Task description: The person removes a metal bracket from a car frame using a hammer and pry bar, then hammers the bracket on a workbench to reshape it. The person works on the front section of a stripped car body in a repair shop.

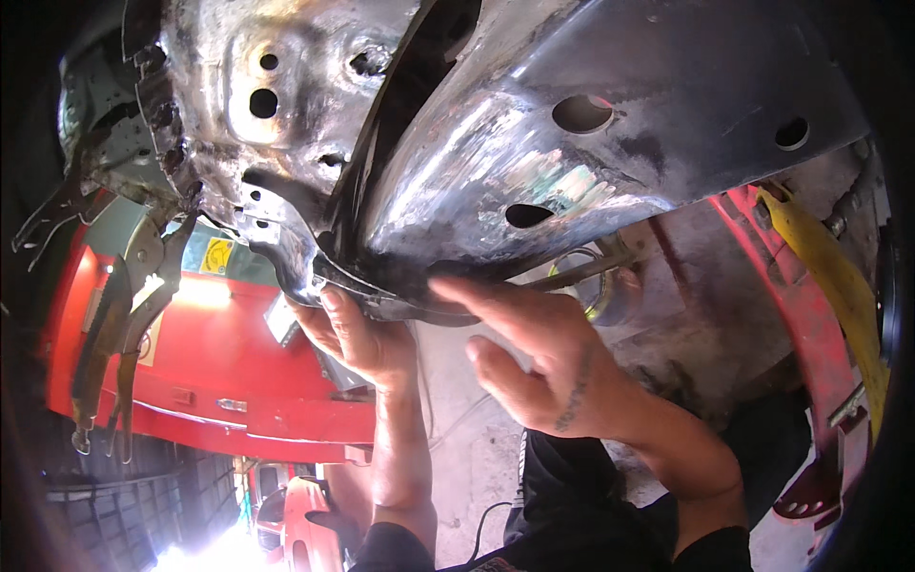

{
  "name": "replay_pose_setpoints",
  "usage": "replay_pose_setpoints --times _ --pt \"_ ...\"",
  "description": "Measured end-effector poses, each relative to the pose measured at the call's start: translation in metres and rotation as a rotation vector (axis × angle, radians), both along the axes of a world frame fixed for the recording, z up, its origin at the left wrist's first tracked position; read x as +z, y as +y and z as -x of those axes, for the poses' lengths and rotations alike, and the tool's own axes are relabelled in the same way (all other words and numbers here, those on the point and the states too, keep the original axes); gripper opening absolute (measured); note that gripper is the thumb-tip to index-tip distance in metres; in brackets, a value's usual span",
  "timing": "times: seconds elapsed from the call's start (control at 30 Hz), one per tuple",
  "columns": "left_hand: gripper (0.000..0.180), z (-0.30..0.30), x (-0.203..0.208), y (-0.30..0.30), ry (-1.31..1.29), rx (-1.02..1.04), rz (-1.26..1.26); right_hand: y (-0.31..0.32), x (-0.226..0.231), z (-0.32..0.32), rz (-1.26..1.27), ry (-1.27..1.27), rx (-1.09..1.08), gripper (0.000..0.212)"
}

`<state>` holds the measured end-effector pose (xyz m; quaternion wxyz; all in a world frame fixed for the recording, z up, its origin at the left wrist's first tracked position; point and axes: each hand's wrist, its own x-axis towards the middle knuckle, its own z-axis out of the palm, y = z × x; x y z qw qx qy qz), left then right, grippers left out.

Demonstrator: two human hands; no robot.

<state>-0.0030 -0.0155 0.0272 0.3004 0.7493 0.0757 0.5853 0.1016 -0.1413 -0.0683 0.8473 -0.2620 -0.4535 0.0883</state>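
A worn, bare-metal vehicle body panel (448,172) with several holes spans the upper part of the head view. Along its lower edge runs a thin curved metal flange (303,250). My left hand (367,348) reaches up from below, its thumb and fingers closed around the flange's lower end. My right hand (543,357) is beside it with the index finger stretched out, the fingertip at the dark lower edge of the panel. Its thumb stands apart, and nothing shows in that hand. The other fingers are partly hidden.
Locking pliers (143,257) hang from the torn panel edge at the left. Behind them stands a red cabinet (276,353). A red metal frame (782,276) with a yellow piece (829,286) rises at the right. A round container (583,286) stands behind my right hand. A bright light glares at lower left.
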Motion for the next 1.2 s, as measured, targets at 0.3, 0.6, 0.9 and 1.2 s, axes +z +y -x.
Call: replay_pose_setpoints --times 0.3,0.6,0.9,1.2 --pt "0.057 0.005 0.001 0.004 0.085 0.149 -0.081 0.015 0.028 -0.018 0.111 -0.120 0.245 0.027" --pt "0.062 0.011 0.001 0.011 0.049 0.130 -0.024 0.025 0.035 -0.009 0.209 -0.180 0.191 0.023" --pt "0.047 0.018 -0.006 0.026 -0.048 0.139 -0.012 0.038 0.039 0.003 0.155 -0.111 0.294 0.014" --pt "0.054 0.001 -0.004 0.008 -0.005 0.075 -0.031 0.018 0.039 -0.001 0.299 -0.164 0.142 0.014"
